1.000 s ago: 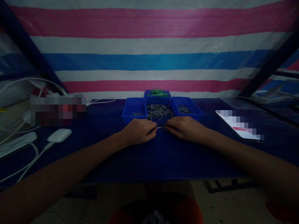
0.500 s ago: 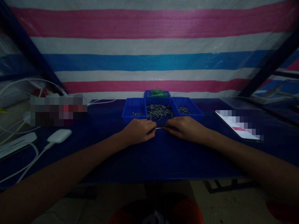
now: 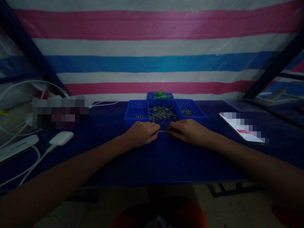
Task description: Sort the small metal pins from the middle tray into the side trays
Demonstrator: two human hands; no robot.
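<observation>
My left hand (image 3: 143, 133) is closed in a pinch on the left end of a thin metal rod (image 3: 163, 131). The rod's right end is pinched by my right hand (image 3: 187, 131). Just beyond my hands lies a pile of small metal pins (image 3: 161, 113) on the blue table. A blue bin (image 3: 129, 114) at the left of the pile and another blue bin (image 3: 199, 114) at the right each hold some similar pins. Behind the pile, a third blue bin (image 3: 160, 99) contains green pieces (image 3: 161, 94).
To the right, a phone (image 3: 242, 131) lies on the blue table (image 3: 161, 161). White cables, a white charger (image 3: 62, 138) and a white flat device (image 3: 21, 146) are at the left. A striped sheet (image 3: 152, 63) hangs behind the table.
</observation>
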